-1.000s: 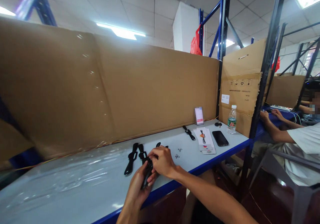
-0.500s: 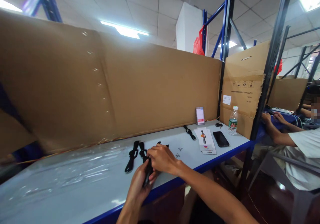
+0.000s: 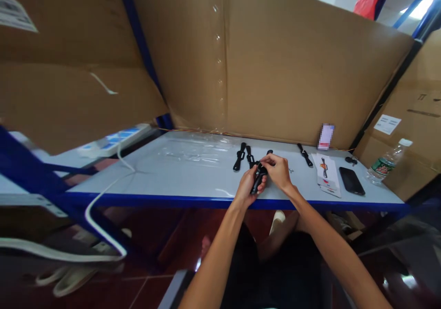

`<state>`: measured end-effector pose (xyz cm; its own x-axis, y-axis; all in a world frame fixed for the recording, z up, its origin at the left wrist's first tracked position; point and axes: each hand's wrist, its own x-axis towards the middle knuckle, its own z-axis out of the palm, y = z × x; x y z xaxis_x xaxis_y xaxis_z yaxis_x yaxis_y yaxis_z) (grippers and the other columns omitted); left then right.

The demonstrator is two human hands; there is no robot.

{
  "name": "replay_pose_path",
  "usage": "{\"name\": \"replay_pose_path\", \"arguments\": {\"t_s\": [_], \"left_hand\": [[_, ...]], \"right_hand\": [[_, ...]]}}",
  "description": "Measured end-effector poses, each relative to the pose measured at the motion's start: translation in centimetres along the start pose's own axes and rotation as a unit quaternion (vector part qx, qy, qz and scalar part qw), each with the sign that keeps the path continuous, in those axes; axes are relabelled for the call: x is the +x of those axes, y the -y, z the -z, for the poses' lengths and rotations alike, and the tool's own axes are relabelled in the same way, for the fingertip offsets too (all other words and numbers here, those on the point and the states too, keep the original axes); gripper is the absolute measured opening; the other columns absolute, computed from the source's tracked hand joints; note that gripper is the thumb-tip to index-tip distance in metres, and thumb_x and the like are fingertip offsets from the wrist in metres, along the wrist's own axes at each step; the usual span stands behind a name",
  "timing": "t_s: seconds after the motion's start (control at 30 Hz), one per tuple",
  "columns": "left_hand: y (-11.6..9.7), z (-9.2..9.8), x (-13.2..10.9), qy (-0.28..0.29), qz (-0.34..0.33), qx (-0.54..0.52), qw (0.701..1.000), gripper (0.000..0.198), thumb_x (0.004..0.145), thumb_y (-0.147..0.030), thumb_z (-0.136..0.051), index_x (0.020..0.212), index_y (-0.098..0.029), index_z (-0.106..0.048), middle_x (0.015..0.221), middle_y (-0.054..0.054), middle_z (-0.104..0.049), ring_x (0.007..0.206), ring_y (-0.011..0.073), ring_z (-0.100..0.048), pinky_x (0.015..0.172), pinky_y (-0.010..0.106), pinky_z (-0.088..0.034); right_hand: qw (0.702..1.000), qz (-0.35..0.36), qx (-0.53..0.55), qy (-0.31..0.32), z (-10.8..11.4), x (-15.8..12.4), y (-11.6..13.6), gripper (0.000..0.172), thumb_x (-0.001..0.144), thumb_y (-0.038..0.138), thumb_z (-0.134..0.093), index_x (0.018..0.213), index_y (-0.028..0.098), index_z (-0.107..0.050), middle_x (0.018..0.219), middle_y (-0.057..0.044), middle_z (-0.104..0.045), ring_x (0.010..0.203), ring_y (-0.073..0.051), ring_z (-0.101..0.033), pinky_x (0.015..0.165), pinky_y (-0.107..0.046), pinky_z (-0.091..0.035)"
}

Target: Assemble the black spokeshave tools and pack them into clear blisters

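Observation:
Both of my hands meet over the front part of the grey table [image 3: 165,175]. My left hand [image 3: 247,185] is wrapped round a black watch [image 3: 257,179] from below, and my right hand [image 3: 277,171] pinches its upper end. Just behind them lie two more black watch straps [image 3: 239,156] side by side. Farther right another black watch [image 3: 305,155] lies on the table. Small metal parts beside my right hand are barely visible.
Printed cards [image 3: 325,176], a black phone [image 3: 352,180] and a water bottle [image 3: 384,163] sit at the table's right end. Cardboard walls [image 3: 275,70] close off the back. A white power strip [image 3: 113,140] with its cable hangs at left behind a blue shelf beam [image 3: 41,180].
The view has swung down and to the left, so the table edge, my legs and the floor show and the person at right is out of view. My hands still hold the same black watch.

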<state>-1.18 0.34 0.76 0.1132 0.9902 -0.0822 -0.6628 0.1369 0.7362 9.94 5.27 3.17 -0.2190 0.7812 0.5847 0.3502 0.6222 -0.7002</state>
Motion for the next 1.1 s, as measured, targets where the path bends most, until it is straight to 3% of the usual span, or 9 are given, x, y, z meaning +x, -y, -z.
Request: {"name": "replay_pose_path", "arguments": {"t_s": [0.1, 0.27, 0.5, 0.7, 0.93, 1.1], "left_hand": [[0.3, 0.2, 0.1, -0.001, -0.005, -0.004, 1.000, 0.029, 0.092, -0.045, -0.060, 0.092, -0.018, -0.049, 0.057, -0.004, -0.054, 0.031, 0.0053, -0.038, 0.031, 0.015, -0.020], [0.2, -0.1, 0.1, -0.009, -0.017, 0.000, 1.000, 0.024, 0.094, -0.040, -0.056, 0.093, -0.017, -0.051, 0.056, -0.005, -0.053, 0.031, 0.0059, -0.039, 0.031, 0.015, -0.023], [-0.5, -0.1, 0.0, 0.022, 0.022, -0.029, 0.999, 0.021, 0.093, -0.036, -0.054, 0.086, -0.017, -0.051, 0.055, -0.004, -0.052, 0.031, 0.0045, -0.036, 0.031, 0.015, -0.020], [-0.2, 0.1, -0.1, 0.029, -0.014, -0.028, 0.999, 0.020, 0.088, -0.035, -0.064, 0.093, -0.017, -0.054, 0.056, -0.005, -0.053, 0.032, 0.0050, -0.038, 0.031, 0.014, -0.021], [-0.2, 0.4, 0.2, 0.013, 0.007, -0.057, 0.998, 0.029, 0.091, -0.043, -0.063, 0.087, -0.018, -0.051, 0.053, -0.006, -0.050, 0.029, 0.0040, -0.033, 0.030, 0.015, -0.019], [-0.6, 0.4, 0.3, 0.017, 0.035, -0.073, 0.997, 0.029, 0.098, -0.038, -0.051, 0.077, -0.018, -0.046, 0.051, -0.006, -0.048, 0.028, 0.0041, -0.031, 0.030, 0.016, -0.020]], "right_hand": [[1.000, 0.004, -0.024, -0.005, 0.0, -0.3, 0.3, 0.015, 0.082, 0.015, -0.058, 0.081, 0.020, -0.072, 0.076, 0.000, -0.073, 0.069, -0.015, -0.066, 0.070, -0.026, -0.050], [0.991, 0.076, -0.111, -0.020, 0.0, -0.4, 0.4, 0.018, 0.083, 0.012, -0.055, 0.079, 0.021, -0.070, 0.081, -0.003, -0.072, 0.079, -0.019, -0.064, 0.079, -0.030, -0.049], [0.998, 0.030, -0.046, 0.009, 0.2, 0.0, 0.3, 0.015, 0.083, 0.013, -0.057, 0.081, 0.020, -0.069, 0.076, -0.001, -0.071, 0.070, -0.017, -0.064, 0.071, -0.027, -0.049], [0.983, 0.121, -0.131, 0.039, 0.6, 0.2, 0.7, 0.021, 0.086, 0.010, -0.052, 0.082, 0.022, -0.069, 0.083, -0.003, -0.071, 0.082, -0.019, -0.063, 0.080, -0.029, -0.048], [0.986, 0.112, -0.102, 0.072, 0.6, 1.5, 1.1, 0.022, 0.080, 0.008, -0.053, 0.079, 0.021, -0.070, 0.077, 0.000, -0.070, 0.073, -0.016, -0.062, 0.074, -0.027, -0.048], [0.982, 0.125, -0.111, 0.084, 0.5, 1.7, 1.5, 0.024, 0.080, 0.006, -0.052, 0.080, 0.021, -0.071, 0.080, -0.001, -0.072, 0.076, -0.016, -0.063, 0.076, -0.027, -0.048]]}}
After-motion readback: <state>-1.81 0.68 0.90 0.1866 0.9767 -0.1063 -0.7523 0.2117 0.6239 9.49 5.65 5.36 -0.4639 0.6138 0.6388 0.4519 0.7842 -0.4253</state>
